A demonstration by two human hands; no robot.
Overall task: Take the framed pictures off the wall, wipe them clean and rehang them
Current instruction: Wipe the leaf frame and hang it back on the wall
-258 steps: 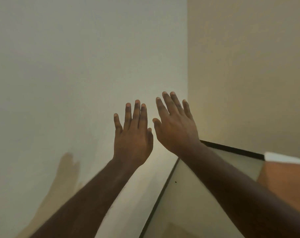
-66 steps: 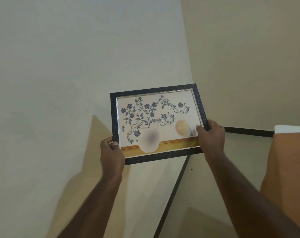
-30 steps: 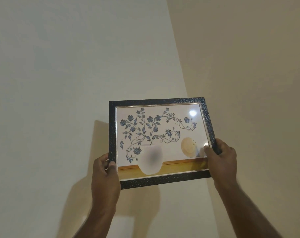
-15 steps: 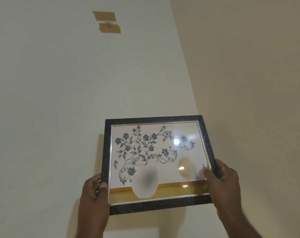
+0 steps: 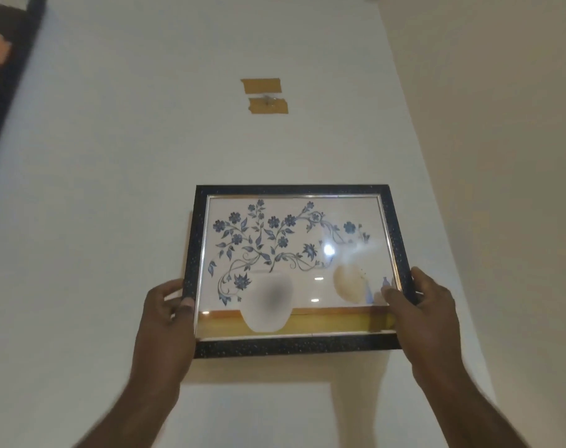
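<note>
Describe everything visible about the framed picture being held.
The picture is rectangular, landscape, in a dark speckled frame with a thin silvery inner trim. Its glossy glazing shows light reflections. The print shows blue flowers on curling stems rising from a pale vase on a yellowish ledge, with a cream round object beside it. It faces the camera, held up before the wall, below two tape patches. The left hand grips its lower left edge, the right hand its lower right edge.

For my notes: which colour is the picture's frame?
Black with pale speckles, on the frame; head view.
</note>
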